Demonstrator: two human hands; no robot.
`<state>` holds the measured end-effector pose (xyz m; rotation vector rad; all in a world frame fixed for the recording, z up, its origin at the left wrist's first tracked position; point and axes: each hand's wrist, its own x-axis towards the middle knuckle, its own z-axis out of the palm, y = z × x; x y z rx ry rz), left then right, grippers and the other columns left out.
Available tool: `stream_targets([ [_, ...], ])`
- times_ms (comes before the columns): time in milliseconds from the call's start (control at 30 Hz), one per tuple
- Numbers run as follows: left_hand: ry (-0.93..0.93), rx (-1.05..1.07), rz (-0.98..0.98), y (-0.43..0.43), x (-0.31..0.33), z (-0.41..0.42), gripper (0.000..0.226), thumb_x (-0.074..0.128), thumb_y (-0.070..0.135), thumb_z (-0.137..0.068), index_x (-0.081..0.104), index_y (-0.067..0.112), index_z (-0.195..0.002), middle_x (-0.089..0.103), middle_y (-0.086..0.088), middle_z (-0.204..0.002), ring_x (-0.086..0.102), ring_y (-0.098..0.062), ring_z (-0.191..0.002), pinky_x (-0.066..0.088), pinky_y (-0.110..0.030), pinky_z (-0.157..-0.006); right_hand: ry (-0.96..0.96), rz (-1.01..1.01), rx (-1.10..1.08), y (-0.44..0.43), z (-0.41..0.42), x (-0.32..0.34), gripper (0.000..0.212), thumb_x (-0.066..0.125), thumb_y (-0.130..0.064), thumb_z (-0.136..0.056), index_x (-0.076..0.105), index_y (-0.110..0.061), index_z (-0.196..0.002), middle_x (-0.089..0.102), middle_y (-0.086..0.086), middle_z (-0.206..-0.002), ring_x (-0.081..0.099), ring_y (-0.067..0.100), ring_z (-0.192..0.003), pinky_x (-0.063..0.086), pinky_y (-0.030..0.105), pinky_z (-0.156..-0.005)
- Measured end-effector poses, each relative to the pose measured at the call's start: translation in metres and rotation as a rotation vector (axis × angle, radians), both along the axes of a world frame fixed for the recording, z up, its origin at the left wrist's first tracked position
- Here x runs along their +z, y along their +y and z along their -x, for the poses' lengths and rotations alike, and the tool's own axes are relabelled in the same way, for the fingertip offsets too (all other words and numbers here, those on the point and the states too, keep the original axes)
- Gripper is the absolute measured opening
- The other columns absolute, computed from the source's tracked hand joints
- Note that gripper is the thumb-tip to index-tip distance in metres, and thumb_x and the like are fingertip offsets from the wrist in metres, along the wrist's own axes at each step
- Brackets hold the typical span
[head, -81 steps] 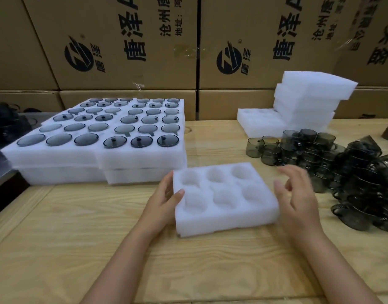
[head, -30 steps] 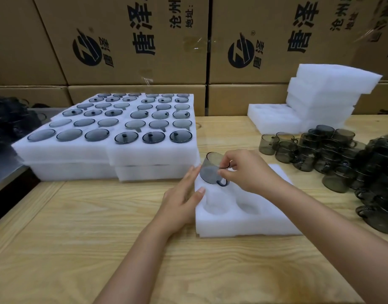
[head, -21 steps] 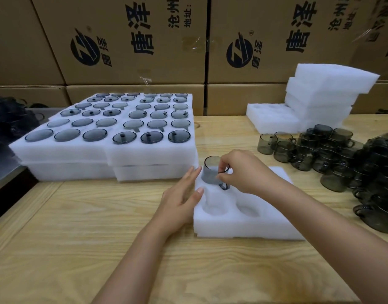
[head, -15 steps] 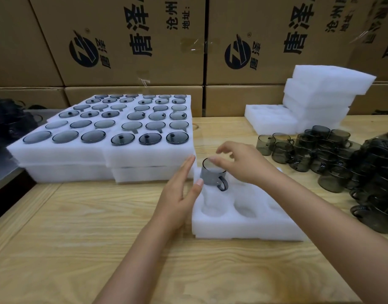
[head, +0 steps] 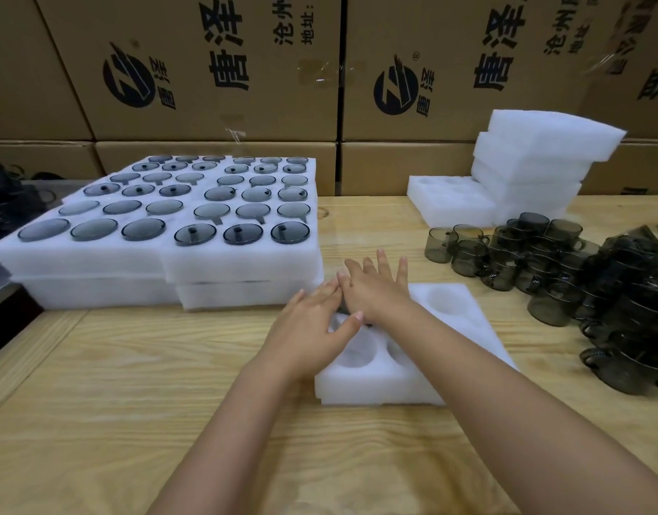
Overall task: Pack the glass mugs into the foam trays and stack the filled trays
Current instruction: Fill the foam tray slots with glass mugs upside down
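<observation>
Now right hand (head: 375,288) flat, fingers straight, pressing over foam tray (head: 465,328) pocket, mug hidden beneath; left hand (head: 312,325) open, steadying tray. Risk: uneven push cracks glass.

mug (head: 369,323) nearly hidden under right hand (head: 374,291)

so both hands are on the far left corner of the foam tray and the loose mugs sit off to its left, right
No. The loose mugs sit off to the right of the foam tray, not its left, as the head view shows. The left hand and right hand are on its far left corner.
</observation>
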<state>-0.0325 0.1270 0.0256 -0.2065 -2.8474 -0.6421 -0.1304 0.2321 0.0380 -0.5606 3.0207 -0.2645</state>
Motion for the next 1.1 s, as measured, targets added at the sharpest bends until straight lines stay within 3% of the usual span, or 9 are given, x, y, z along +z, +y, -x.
stream_targets([
  [100, -0.006, -0.028, -0.068, -0.001, -0.005, 0.000, 0.066, 0.039, 0.048, -0.097, 0.013, 0.025, -0.153, 0.011, 0.007, -0.159, 0.004, 0.000, -0.145, 0.002, -0.024, -0.117, 0.008, 0.035, -0.019, 0.001, -0.003, 0.000, 0.053, 0.010, -0.044, -0.099, 0.023, -0.023, -0.146, 0.021, 0.008, -0.155, -0.007, 0.029, -0.145, -0.015, 0.055, -0.110],
  [233, -0.027, -0.095, -0.745, 0.007, -0.016, -0.012, 0.070, 0.055, 0.029, -0.089, 0.020, 0.023, -0.149, 0.015, 0.014, -0.156, 0.006, -0.001, -0.145, 0.007, -0.023, -0.118, -0.021, 0.210, 0.025, 0.007, -0.004, 0.002, 0.053, 0.017, -0.047, -0.100, 0.039, -0.018, -0.138, 0.047, 0.009, -0.139, 0.025, 0.030, -0.138, 0.007, 0.047, -0.113],
  [300, -0.040, -0.083, -0.922, 0.006, -0.020, -0.016, 0.078, 0.060, 0.027, -0.077, 0.025, 0.029, -0.146, 0.021, 0.013, -0.156, 0.016, -0.003, -0.145, 0.015, -0.034, -0.120, -0.028, 0.496, -0.003, 0.016, -0.002, 0.009, 0.044, 0.028, -0.042, -0.100, 0.053, -0.012, -0.121, 0.060, 0.007, -0.116, 0.047, 0.029, -0.120, 0.032, 0.036, -0.097],
  [367, -0.057, -0.086, -1.035, 0.004, -0.021, -0.017, 0.086, 0.068, 0.031, -0.068, 0.030, 0.033, -0.145, 0.030, 0.008, -0.154, 0.026, -0.011, -0.143, 0.024, -0.045, -0.117, 0.083, 0.711, -0.122, 0.038, 0.006, 0.018, 0.032, 0.037, -0.030, -0.099, 0.060, -0.008, -0.105, 0.062, 0.008, -0.097, 0.056, 0.031, -0.100, 0.037, 0.031, -0.073],
  [467, -0.069, -0.082, -1.071, 0.003, -0.022, -0.016, 0.088, 0.069, 0.036, -0.063, 0.033, 0.037, -0.144, 0.038, 0.003, -0.151, 0.035, -0.020, -0.139, 0.030, -0.050, -0.113, 0.329, 0.507, -0.342, 0.095, 0.031, 0.030, 0.026, 0.039, -0.018, -0.093, 0.060, -0.002, -0.097, 0.060, 0.019, -0.101, 0.056, 0.038, -0.097, 0.042, 0.036, -0.071],
  [633, -0.051, -0.082, -1.062, 0.001, -0.026, -0.013, 0.089, 0.070, 0.038, -0.063, 0.033, 0.034, -0.144, 0.040, 0.007, -0.149, 0.041, -0.012, -0.135, 0.037, -0.043, -0.110, 0.165, 0.134, -0.525, 0.169, 0.056, 0.028, 0.034, 0.038, -0.021, -0.097, 0.048, 0.003, -0.119, 0.048, 0.023, -0.124, 0.050, 0.041, -0.110, 0.043, 0.043, -0.084],
  [767, -0.037, -0.084, -1.089, 0.000, -0.028, -0.011, 0.089, 0.070, 0.039, -0.061, 0.033, 0.037, -0.142, 0.043, 0.019, -0.143, 0.046, 0.001, -0.127, 0.045, -0.022, -0.098, 0.169, 0.111, -0.519, 0.177, 0.057, 0.025, 0.019, 0.044, -0.009, -0.091, 0.059, 0.002, -0.093, 0.060, 0.023, -0.100, 0.054, 0.037, -0.086, 0.045, 0.036, -0.070],
  [900, -0.027, -0.087, -1.115, -0.001, -0.030, -0.010, 0.087, 0.070, 0.038, -0.060, 0.035, 0.037, -0.139, 0.053, 0.037, -0.125, 0.050, 0.008, -0.119, 0.047, -0.014, -0.086, 0.161, 0.117, -0.502, 0.175, 0.053, 0.024, 0.015, 0.054, -0.011, -0.086, 0.062, 0.001, -0.090, 0.060, 0.023, -0.095, 0.055, 0.039, -0.088, 0.043, 0.034, -0.070],
  [1100, 0.057, -0.040, -1.100, 0.000, -0.030, -0.008, 0.073, 0.068, 0.024, -0.067, 0.043, 0.028, -0.135, 0.052, 0.023, -0.129, 0.053, 0.011, -0.113, 0.046, -0.011, -0.083, 0.150, 0.103, -0.499, 0.177, 0.044, 0.024, 0.026, 0.057, -0.024, -0.091, 0.064, 0.000, -0.084, 0.063, 0.020, -0.090, 0.058, 0.037, -0.087, 0.045, 0.034, -0.070],
])
